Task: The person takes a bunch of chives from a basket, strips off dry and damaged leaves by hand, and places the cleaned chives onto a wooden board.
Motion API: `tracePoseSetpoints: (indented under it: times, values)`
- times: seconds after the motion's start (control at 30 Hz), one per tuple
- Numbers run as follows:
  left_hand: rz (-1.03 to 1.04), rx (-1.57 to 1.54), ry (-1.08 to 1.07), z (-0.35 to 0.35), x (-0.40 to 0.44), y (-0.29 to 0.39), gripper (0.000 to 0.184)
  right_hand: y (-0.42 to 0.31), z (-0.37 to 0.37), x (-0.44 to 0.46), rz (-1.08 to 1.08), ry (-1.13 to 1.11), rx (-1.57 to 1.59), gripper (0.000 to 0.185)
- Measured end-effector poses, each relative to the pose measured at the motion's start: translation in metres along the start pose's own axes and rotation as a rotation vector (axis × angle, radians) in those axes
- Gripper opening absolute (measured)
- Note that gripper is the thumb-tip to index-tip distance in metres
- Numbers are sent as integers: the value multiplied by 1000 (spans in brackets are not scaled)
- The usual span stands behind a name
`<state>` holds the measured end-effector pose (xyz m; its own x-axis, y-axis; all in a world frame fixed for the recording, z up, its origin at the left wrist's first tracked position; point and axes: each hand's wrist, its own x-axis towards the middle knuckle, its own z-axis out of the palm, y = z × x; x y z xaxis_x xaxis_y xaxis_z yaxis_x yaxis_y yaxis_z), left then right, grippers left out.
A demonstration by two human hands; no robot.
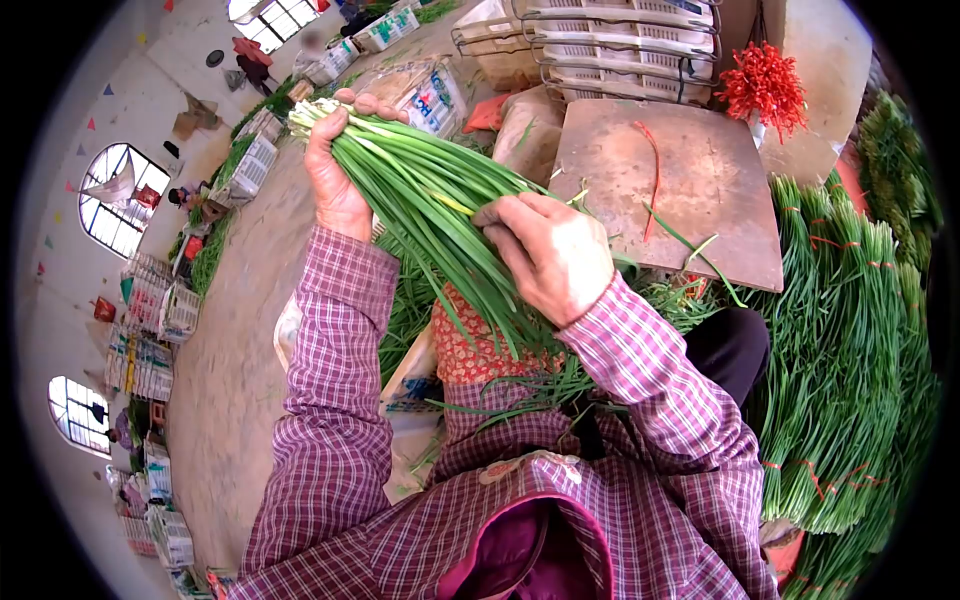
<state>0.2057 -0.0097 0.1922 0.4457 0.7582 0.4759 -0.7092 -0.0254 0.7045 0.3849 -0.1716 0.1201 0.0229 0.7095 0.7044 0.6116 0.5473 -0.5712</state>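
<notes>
A bunch of green chives (430, 200) slants across the view, its white root ends at the upper left and its leaves hanging toward my lap. My left hand (338, 180) is closed around the bunch near the white ends. Bent fingers of my right hand (560, 255) pinch at leaves midway along it, beside a yellowed leaf (445, 198). Which leaves they grip is partly hidden. Loose chives (520, 395) lie on my lap over a red patterned cloth (470, 345).
A flat board (700, 150) at the right carries a red tie (655, 180) and stray leaves. Behind it are stacked white crates (630, 50) and a cluster of red ties (763, 88). Tied chive bundles (830, 350) line my right side. People and crates (250, 170) stand far left.
</notes>
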Motion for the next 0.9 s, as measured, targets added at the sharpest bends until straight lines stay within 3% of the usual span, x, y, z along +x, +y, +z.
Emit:
tracePoseSetpoints:
  times: [0.27, 0.6, 0.9]
  values:
    - [-7, -8, 8, 9, -9, -10, 28, 1, 11, 4, 15, 121, -161, 16]
    - [-35, 82, 0, 10, -13, -13, 25, 9, 14, 4, 9, 60, -338, 16]
    - [-30, 39, 37, 13, -11, -26, 27, 14, 14, 6, -157, 179, -389, 18]
